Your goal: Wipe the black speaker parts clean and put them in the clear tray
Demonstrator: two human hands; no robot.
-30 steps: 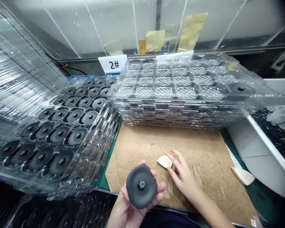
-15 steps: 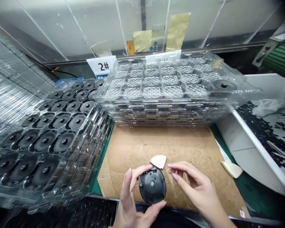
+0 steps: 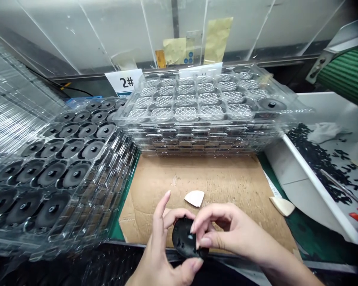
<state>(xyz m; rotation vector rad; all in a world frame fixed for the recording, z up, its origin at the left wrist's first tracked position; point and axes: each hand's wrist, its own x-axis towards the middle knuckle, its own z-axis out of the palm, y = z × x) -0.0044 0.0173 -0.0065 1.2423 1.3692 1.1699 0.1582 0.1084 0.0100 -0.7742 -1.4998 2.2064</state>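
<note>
My left hand (image 3: 162,246) grips a round black disc part (image 3: 183,240) between thumb and fingers, its index finger sticking up. My right hand (image 3: 223,234) has come in from the right and pinches the disc's upper right edge with curled fingers. Both hands hover over the near edge of a brown cardboard sheet (image 3: 214,180). A small cream wedge-shaped piece (image 3: 195,197) lies on the cardboard just beyond my fingers. The disc's face is partly hidden by my fingers.
A clear tray stack full of black discs (image 3: 56,167) fills the left. A second clear tray stack (image 3: 203,111), with one disc at its right end, stands behind the cardboard. Another cream wedge (image 3: 283,205) lies right. A white bin of small black bits (image 3: 322,159) sits far right.
My left hand turned the disc over and drew it nearer. My right hand left the cream wedge on the cardboard and closed on the disc's edge. The view shifted right.
</note>
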